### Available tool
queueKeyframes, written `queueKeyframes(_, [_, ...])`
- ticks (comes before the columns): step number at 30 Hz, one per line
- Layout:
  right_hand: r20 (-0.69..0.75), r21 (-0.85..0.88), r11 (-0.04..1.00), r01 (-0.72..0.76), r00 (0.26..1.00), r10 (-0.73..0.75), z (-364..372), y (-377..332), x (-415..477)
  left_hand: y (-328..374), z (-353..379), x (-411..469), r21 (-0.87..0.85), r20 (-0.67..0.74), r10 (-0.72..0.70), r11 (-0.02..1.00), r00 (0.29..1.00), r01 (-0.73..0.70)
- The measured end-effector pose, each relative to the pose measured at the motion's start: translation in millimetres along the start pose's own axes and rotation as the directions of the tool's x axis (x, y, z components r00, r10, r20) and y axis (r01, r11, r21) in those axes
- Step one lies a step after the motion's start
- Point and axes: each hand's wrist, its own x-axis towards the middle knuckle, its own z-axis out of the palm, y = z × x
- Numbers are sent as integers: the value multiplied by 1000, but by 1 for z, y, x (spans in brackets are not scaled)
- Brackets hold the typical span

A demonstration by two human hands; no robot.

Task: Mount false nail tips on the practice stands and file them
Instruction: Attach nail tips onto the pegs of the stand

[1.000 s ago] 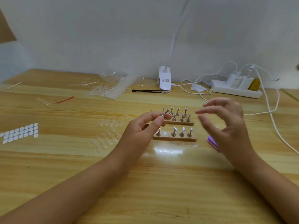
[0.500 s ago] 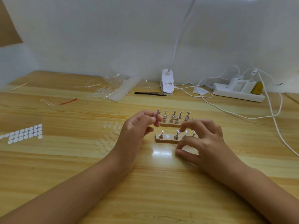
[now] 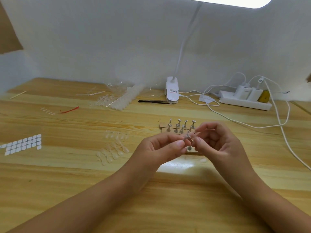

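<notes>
Above the middle of the table [image 3: 168, 207], the left hand [image 3: 161, 149] pinches a small metal practice stand [image 3: 185, 138] by its stem between thumb and forefinger, its other fingers curled beneath. The right hand [image 3: 217, 145] meets it from the other side. Its thumb and forefinger are closed at the head of the stand on what seems to be a clear nail tip [image 3: 191, 135], though the piece is too small and pale to be sure. The two hands nearly touch at the fingertips.

Just behind and below them lies the front wooden base [image 3: 191, 152], mostly hidden, with one upright peg showing between the hands. Beyond it the back wooden base [image 3: 162, 127] carries two rows of metal stands, all upright.

Left of the hands, loose clear tips [image 3: 114, 148] are scattered on the wood. Farther left sits a sheet of white adhesive tabs [image 3: 23, 144], and behind that a red strip [image 3: 69, 110].

Near the wall lie a clear bag of tips [image 3: 117, 98], black tweezers [image 3: 154, 101] and the white lamp clamp [image 3: 172, 90], whose neck rises out of view. To the right a white power strip [image 3: 244, 102] holds plugs, and a white cable [image 3: 252, 126] loops across the table from it.
</notes>
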Motion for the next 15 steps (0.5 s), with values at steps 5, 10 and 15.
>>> queueKeyframes(5, [23,-29,1000,-1,1000,1,1,0,-1,0,-4,2,-30,-31,-19,999,999,18])
queueKeyframes(10, [-39,88,995,-50,998,53,-2,-1,1,-1,-6,4,43,-71,23,999,997,-20])
queueKeyframes(15, [-18,219,975,-47,998,52,-5,-5,0,-3,-6,5,160,-96,50,987,994,-35])
